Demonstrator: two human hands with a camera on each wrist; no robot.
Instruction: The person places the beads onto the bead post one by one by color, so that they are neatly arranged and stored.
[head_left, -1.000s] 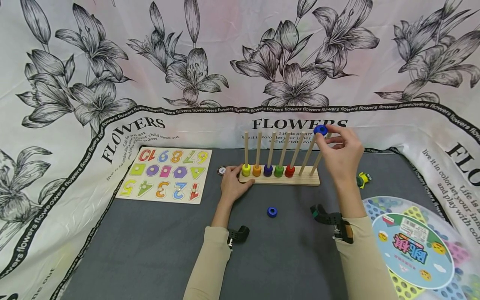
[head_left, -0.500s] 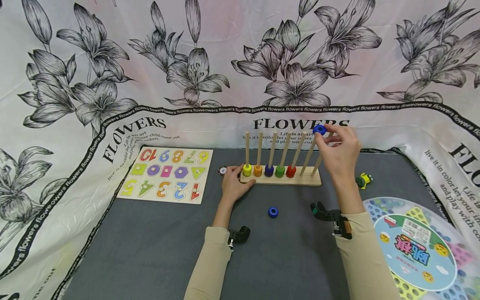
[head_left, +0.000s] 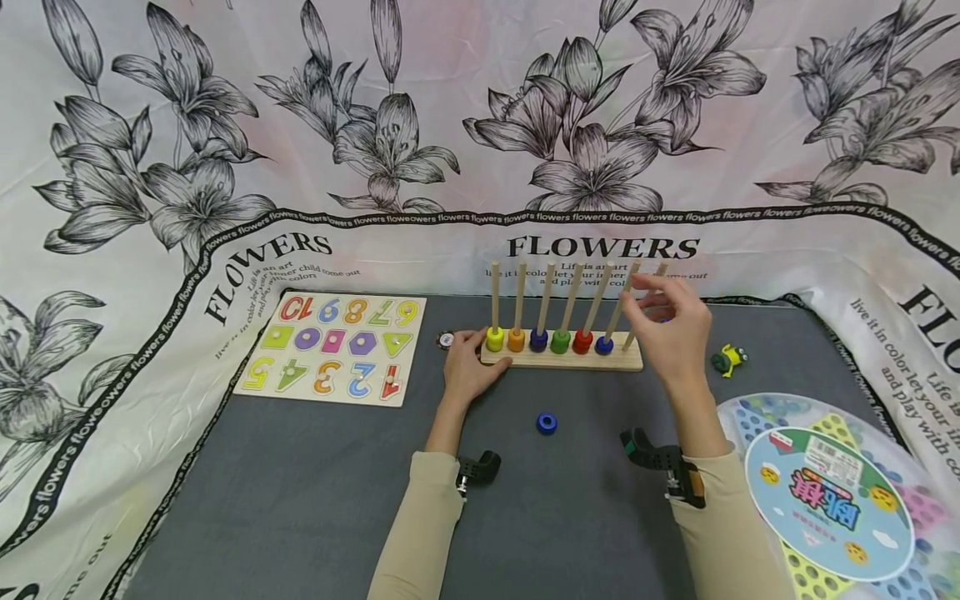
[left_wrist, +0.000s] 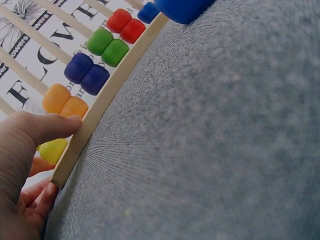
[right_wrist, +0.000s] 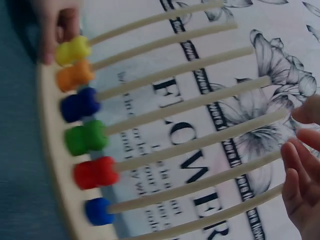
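A wooden peg rack point(head_left: 558, 360) with upright rods stands at the table's back. Paired beads sit on its first several pegs: yellow point(head_left: 494, 338), orange point(right_wrist: 75, 75), dark blue point(left_wrist: 87, 73), green point(right_wrist: 86, 137) and red point(right_wrist: 96, 172). One blue bead point(head_left: 604, 345) is at the base of the sixth peg. My left hand point(head_left: 467, 367) holds the rack's left end, thumb on its front edge. My right hand point(head_left: 671, 329) is by the sixth peg's top, fingers loosely bent, no bead between the fingertips. A small blue patch shows behind its fingers, unclear. Another blue bead point(head_left: 547, 423) lies in front.
A number-and-shape puzzle board point(head_left: 330, 350) lies to the left, with a small round token point(head_left: 446, 340) between it and the rack. On the right are a green-yellow frog toy point(head_left: 727, 360) and a round game board point(head_left: 825, 500). Flowered cloth rises behind.
My right hand has let go of the blue bead, which dropped down the sixth peg to the base. That hand has moved slightly down and left. The left hand stays at the rack.
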